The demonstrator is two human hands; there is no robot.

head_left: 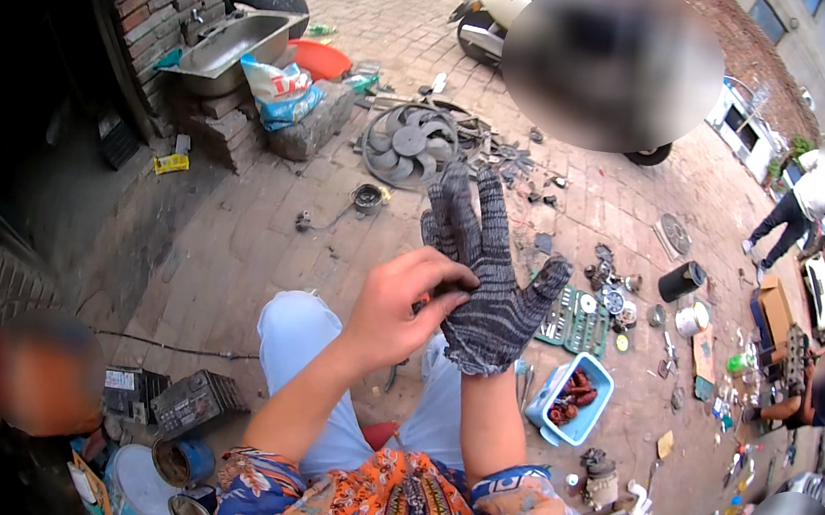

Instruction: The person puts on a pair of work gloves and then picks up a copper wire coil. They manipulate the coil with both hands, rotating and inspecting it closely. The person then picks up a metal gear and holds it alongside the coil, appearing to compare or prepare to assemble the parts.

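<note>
A dark grey striped knit work glove (487, 318) covers my right hand (495, 286), which is raised in front of me with its fingers apart and the thumb out to the right. My bare left hand (406, 302) pinches the glove's left side between thumb and fingertips. The glove's cuff ends at the wrist, and the right forearm below it is bare. Under my hands are my knees in light blue trousers (296, 331). Just right of the gloved wrist stands a light blue plastic basin (569, 438) with reddish-brown parts in it.
A green socket set case (572, 320) lies open beyond the basin. Ahead are a fan (410, 143) and scattered parts on the brick paving. A metal sink (233, 48) stands at far left, batteries (201, 404) at near left. Two people are at the right, one standing (811, 199).
</note>
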